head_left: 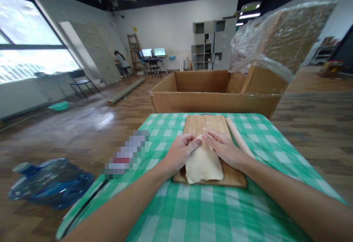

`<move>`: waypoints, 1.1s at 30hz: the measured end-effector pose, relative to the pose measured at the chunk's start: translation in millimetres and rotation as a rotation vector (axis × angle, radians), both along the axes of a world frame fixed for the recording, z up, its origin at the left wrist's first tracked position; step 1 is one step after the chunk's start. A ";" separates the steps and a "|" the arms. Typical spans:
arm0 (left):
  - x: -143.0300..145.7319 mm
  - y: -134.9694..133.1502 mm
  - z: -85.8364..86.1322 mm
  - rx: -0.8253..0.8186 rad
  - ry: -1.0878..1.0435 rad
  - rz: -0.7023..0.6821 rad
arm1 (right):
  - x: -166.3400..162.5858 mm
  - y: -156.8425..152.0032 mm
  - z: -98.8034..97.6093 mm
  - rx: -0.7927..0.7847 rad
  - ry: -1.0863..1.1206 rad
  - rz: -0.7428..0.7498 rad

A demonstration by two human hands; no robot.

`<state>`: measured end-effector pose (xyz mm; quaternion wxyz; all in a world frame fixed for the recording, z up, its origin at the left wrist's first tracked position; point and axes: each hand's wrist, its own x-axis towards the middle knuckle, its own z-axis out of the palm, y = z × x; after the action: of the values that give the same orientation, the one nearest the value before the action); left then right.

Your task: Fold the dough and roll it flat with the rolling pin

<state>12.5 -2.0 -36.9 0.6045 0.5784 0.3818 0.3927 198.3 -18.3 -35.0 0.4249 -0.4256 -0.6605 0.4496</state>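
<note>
Your left hand [180, 152], at nine o'clock of the dough [203, 165], clamps its grip on the far edge; your right hand [224, 148], at three o'clock, does likewise. The dough lies on a cutting board [202, 124] on the worktop [220, 212].

Dough [203, 164] on board [202, 124]; rolling pin [238, 137] right, maybe touching.

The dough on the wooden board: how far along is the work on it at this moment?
Done, it seems: the dough is already a flat sheet on the board. In hand: the left hand and the right hand grip its far edge, perhaps to fold or lift it. Left, probably: its outline is uneven, and the rolling pin lies untouched beside the board.
</note>
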 end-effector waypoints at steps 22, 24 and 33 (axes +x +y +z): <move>-7.3 7.6 0.2 -0.015 0.014 0.045 | 2.6 -3.9 -4.5 -0.150 0.025 0.100; -7.3 7.1 1.4 -0.037 -0.009 0.030 | 2.8 -3.8 -4.1 -0.152 0.034 0.106; -6.4 8.4 1.4 -0.071 -0.123 0.059 | 5.3 -3.9 -7.3 -0.194 -0.027 0.167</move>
<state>6.1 6.3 -35.5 0.6351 0.5201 0.3743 0.4313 203.6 -22.2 -42.3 0.3340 -0.4143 -0.6526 0.5393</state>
